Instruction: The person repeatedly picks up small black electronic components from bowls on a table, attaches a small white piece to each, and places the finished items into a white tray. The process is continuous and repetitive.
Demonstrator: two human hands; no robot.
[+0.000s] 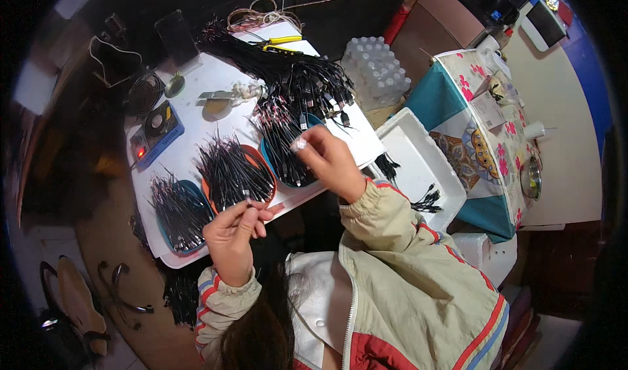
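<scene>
My left hand [237,234] is closed in a pinch at the table's front edge. From its fingertips a thin cable's small metal plug [246,194] points up. My right hand [332,164] hovers over the blue-rimmed bin [267,153] of black cables [282,129], with thumb and fingers drawn together. Something white, perhaps tape, wraps one of its fingertips; whether a cable is between them I cannot make out. An orange bin [271,182] packed with black cables lies just beyond the left hand. Left of it, a teal bin [171,244] holds more cables with metal ends.
A large heap of black cables [307,79] and yellow-handled pliers [282,41] lie at the table's back. A blue device [157,134] with a red light sits left, near a round tin [216,108]. Right stand a white foam box [425,167] and shrink-wrapped bottles [376,72].
</scene>
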